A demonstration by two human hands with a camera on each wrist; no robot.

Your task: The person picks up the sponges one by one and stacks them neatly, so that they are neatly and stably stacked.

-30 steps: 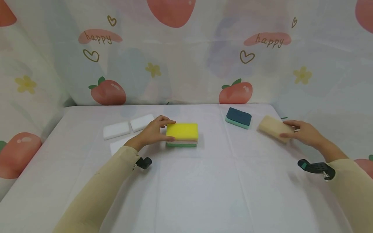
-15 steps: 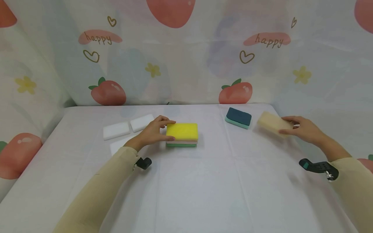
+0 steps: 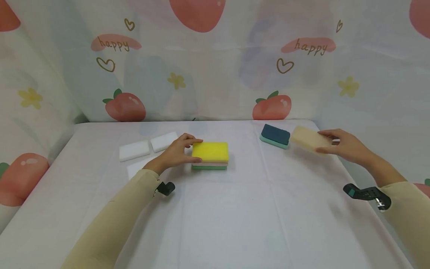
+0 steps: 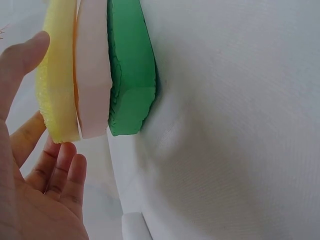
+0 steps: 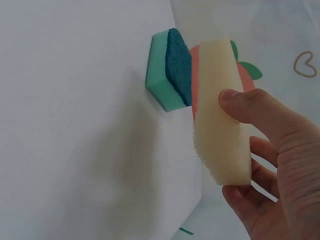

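A stack of sponges stands mid-table: a yellow sponge (image 3: 209, 151) on top, a pale pink sponge (image 4: 93, 70) under it and a green sponge (image 4: 131, 70) at the bottom. My left hand (image 3: 176, 151) holds the left end of the yellow sponge, thumb at its near edge and fingers at the far side. Off the table at the right, my right hand (image 3: 347, 145) grips a cream sponge (image 5: 220, 115) between thumb and fingers. Just left of that sponge lies a mint sponge with a dark blue top (image 3: 275, 134), apart from it in the right wrist view.
White foam blocks lie left of the stack: one at the left (image 3: 134, 151), one farther back (image 3: 163, 141), and one (image 3: 135, 168) partly hidden by my left arm. A white cloth (image 3: 228, 224) covers the table. A printed curtain (image 3: 215, 74) hangs behind.
My right hand has lifted the cream sponge off the table and carried it left and away from me, toward the dark blue-topped sponge. The left hand and the stack have stayed put.
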